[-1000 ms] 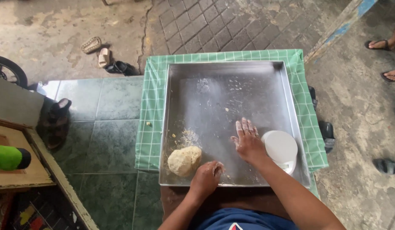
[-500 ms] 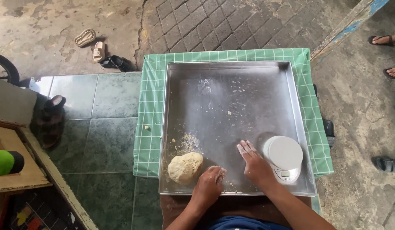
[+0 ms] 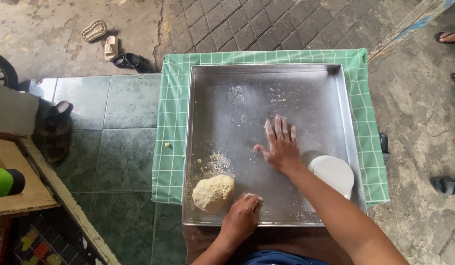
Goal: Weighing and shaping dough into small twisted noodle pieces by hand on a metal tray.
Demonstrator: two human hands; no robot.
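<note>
Right hand [image 3: 281, 147] lies flat, fingers spread, palm down on the floured metal tray [image 3: 266, 73] at centre frame, its grip wide open and empty; left hand [image 3: 243, 212] rests loosely curled at the tray's lower edge, holding nothing, just right of the dough lump [image 3: 212, 193] in the lower left corner. The white round scale [image 3: 333, 174] sits touching the right forearm at lower right. Risk, as I judge it: a backward sweep of that arm could knock the scale off the table's green checked cloth [image 3: 171, 122].
</note>
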